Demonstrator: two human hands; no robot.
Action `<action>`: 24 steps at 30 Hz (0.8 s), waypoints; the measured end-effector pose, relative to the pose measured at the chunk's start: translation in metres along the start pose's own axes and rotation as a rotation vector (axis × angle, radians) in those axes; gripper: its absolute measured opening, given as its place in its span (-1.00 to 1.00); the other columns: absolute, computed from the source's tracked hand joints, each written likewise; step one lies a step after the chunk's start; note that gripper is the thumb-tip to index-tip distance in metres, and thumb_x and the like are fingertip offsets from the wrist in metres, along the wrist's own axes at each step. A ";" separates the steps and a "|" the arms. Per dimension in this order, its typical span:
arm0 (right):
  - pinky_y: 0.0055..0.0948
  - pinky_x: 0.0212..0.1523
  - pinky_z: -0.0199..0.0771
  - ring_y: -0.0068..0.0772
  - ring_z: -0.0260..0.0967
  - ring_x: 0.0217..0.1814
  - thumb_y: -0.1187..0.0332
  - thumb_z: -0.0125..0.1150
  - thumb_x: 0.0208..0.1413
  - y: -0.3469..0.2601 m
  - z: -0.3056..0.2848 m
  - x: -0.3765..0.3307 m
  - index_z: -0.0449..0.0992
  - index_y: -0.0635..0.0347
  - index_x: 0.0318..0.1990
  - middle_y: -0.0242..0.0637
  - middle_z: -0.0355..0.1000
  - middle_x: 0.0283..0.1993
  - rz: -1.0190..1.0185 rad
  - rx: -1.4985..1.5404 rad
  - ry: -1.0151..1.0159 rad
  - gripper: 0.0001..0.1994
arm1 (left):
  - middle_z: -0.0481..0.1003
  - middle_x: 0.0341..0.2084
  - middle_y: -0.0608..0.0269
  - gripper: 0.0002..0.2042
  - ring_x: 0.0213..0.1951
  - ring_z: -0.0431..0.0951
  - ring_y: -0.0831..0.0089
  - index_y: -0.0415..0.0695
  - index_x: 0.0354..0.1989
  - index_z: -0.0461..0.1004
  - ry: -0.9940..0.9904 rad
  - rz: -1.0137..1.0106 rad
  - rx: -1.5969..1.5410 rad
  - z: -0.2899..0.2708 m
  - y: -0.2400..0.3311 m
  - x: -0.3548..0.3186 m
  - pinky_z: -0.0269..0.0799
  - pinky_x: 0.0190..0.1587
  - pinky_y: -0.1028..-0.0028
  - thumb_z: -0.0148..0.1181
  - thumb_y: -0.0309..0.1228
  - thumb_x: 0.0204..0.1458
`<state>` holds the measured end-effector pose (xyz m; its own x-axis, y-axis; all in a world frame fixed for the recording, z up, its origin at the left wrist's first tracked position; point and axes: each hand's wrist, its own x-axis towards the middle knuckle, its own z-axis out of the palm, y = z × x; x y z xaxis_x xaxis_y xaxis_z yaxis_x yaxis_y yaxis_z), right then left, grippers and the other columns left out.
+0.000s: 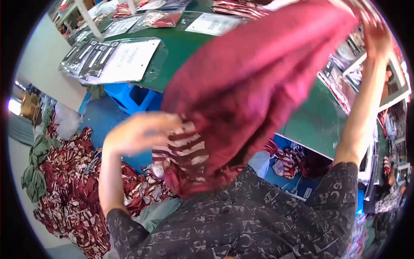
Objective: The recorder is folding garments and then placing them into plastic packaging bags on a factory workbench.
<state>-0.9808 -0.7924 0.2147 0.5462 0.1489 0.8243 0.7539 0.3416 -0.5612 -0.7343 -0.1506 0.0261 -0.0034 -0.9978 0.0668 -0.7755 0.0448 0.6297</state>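
A dark red cloth garment [246, 77] with a brown and cream striped part hangs stretched out in front of my chest, blurred by motion. Up at the far right, my right hand [376, 39] is raised and closed on one end of it. My left hand [140, 131] is at the striped part on the lower left, fingers reaching to the cloth. Motion smears those fingers, so whether they grip it is unclear. The garment hides part of the table behind it.
A green table [185, 47] spans the back, with clear-bagged packets [112, 58] and folded striped garments on it. A blue plastic stool [129, 97] stands under its edge. A large heap of striped garments [77, 194] covers the floor at left. Another person [386, 198] is at far right.
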 end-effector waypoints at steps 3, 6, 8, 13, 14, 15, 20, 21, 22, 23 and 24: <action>-0.33 0.04 0.45 -0.38 0.47 -0.04 0.33 0.04 0.33 -0.023 0.038 -0.114 0.52 0.19 0.00 -0.20 0.53 -0.04 0.142 -0.508 0.903 -0.78 | 0.43 0.20 0.06 -0.38 0.15 0.47 0.13 -0.22 0.25 0.36 0.414 -0.127 0.036 0.025 -0.070 0.102 0.34 0.23 0.29 0.36 -0.27 0.01; -0.45 -0.05 0.45 -0.42 0.45 -0.10 0.24 0.06 0.29 0.028 0.076 -0.234 0.53 0.19 0.02 -0.26 0.53 -0.06 0.453 -1.062 1.233 -0.71 | 0.43 0.19 0.02 -0.46 0.20 0.43 0.15 -0.22 0.16 0.43 0.236 0.039 0.154 0.117 -0.143 0.182 0.31 0.26 0.32 0.38 -0.31 -0.01; -0.46 -0.10 0.46 -0.38 0.45 -0.11 0.21 0.08 0.26 0.054 0.098 -0.347 0.53 0.20 0.04 -0.23 0.52 -0.07 0.767 -1.308 1.404 -0.68 | 0.42 0.20 0.02 -0.49 0.21 0.42 0.18 -0.20 0.15 0.45 0.081 0.145 0.233 0.161 -0.146 0.215 0.31 0.27 0.33 0.38 -0.36 0.00; -0.11 0.30 0.28 0.14 0.24 0.34 0.45 0.20 0.04 0.149 0.156 -0.384 0.31 0.18 0.30 0.10 0.29 0.30 0.968 -2.089 0.654 -0.41 | 0.54 -0.19 0.16 -0.77 -0.21 0.50 0.27 -0.22 -0.22 0.47 0.143 0.023 -0.045 0.171 -0.099 0.226 0.42 -0.10 0.38 0.34 -0.45 -0.02; -0.10 0.32 0.26 0.13 0.22 0.36 0.42 0.20 0.05 0.170 0.160 -0.351 0.31 0.18 0.30 0.09 0.26 0.33 0.896 -1.975 0.591 -0.41 | 0.54 -0.27 0.20 -0.80 -0.29 0.48 0.30 -0.22 -0.27 0.45 0.090 -0.027 -0.064 0.163 -0.094 0.226 0.41 -0.17 0.40 0.33 -0.46 -0.02; -0.09 0.33 0.24 0.12 0.20 0.38 0.40 0.21 0.06 0.189 0.162 -0.324 0.31 0.18 0.30 0.08 0.23 0.36 0.824 -1.868 0.535 -0.41 | 0.54 -0.34 0.24 -0.82 -0.37 0.47 0.33 -0.22 -0.33 0.44 0.036 -0.070 -0.083 0.158 -0.089 0.225 0.40 -0.24 0.42 0.33 -0.48 -0.03; -0.03 0.14 0.33 0.15 0.33 0.20 0.27 0.25 0.04 0.283 0.166 -0.295 0.43 0.25 0.10 0.03 0.40 0.17 1.147 -1.933 0.386 -0.54 | 0.43 -0.54 0.33 -0.81 -0.52 0.28 0.39 -0.18 -0.41 0.35 -0.015 -0.046 -0.176 0.155 -0.078 0.205 0.29 -0.38 0.47 0.31 -0.50 0.00; 0.00 0.01 0.37 0.15 0.39 0.02 0.30 0.23 0.04 0.288 0.165 -0.307 0.45 0.24 0.00 0.01 0.45 -0.01 1.049 -2.019 0.340 -0.63 | 0.43 -0.54 0.33 -0.81 -0.52 0.28 0.39 -0.18 -0.41 0.35 -0.023 -0.058 -0.177 0.151 -0.073 0.196 0.29 -0.38 0.47 0.31 -0.50 0.00; 0.03 -0.13 0.42 0.15 0.46 -0.15 0.32 0.22 0.03 0.288 0.160 -0.321 0.47 0.24 -0.11 -0.02 0.50 -0.18 0.947 -2.098 0.288 -0.72 | 0.44 -0.51 0.34 -0.81 -0.51 0.28 0.41 -0.17 -0.40 0.35 -0.160 -0.066 -0.213 0.141 -0.063 0.187 0.29 -0.37 0.48 0.31 -0.50 0.00; 0.01 -0.39 0.43 0.12 0.43 -0.46 0.38 0.15 0.06 0.281 0.159 -0.321 0.45 0.21 -0.26 -0.05 0.45 -0.43 0.983 -2.135 0.389 -0.87 | 0.45 -0.48 0.34 -0.81 -0.49 0.28 0.42 -0.16 -0.38 0.35 -0.293 -0.080 -0.256 0.130 -0.052 0.173 0.29 -0.37 0.49 0.31 -0.50 0.01; -0.01 -0.47 0.39 0.11 0.38 -0.53 0.41 0.12 0.07 0.268 0.155 -0.324 0.44 0.23 -0.29 -0.05 0.42 -0.47 0.892 -2.149 0.627 -0.90 | 0.45 -0.46 0.34 -0.80 -0.48 0.27 0.44 -0.15 -0.37 0.34 -0.427 -0.091 -0.303 0.122 -0.044 0.160 0.28 -0.36 0.49 0.31 -0.50 0.02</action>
<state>-1.0124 -0.6050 -0.1909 0.5064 -0.6536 0.5624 -0.6716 -0.7081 -0.2182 -0.7780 -0.3182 -0.0855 -0.2507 -0.9267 -0.2801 -0.5678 -0.0936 0.8178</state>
